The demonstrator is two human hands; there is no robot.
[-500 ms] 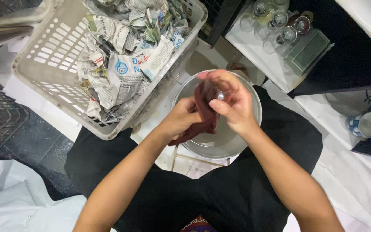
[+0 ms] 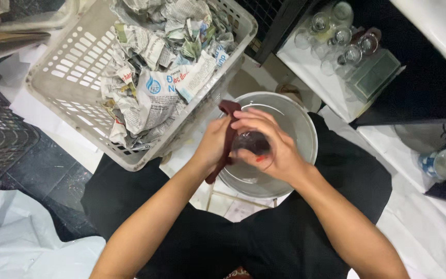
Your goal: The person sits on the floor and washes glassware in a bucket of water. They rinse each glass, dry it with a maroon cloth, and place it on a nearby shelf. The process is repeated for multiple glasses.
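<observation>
Glass [image 2: 254, 142] half-hidden by hands, cloth [image 2: 226, 139]

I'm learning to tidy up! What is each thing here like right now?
Left hand: pressing dark red cloth.
Right hand: wrapped round a small glass.
Metal basin: upright, under the hands.
White basket: full of crumpled newspaper.
Glasses on shelf: upright, grouped.

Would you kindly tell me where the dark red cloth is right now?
In the head view the dark red cloth sits near the centre, held between the left hand and right hand over the metal bowl, just right of the white basket.
</observation>
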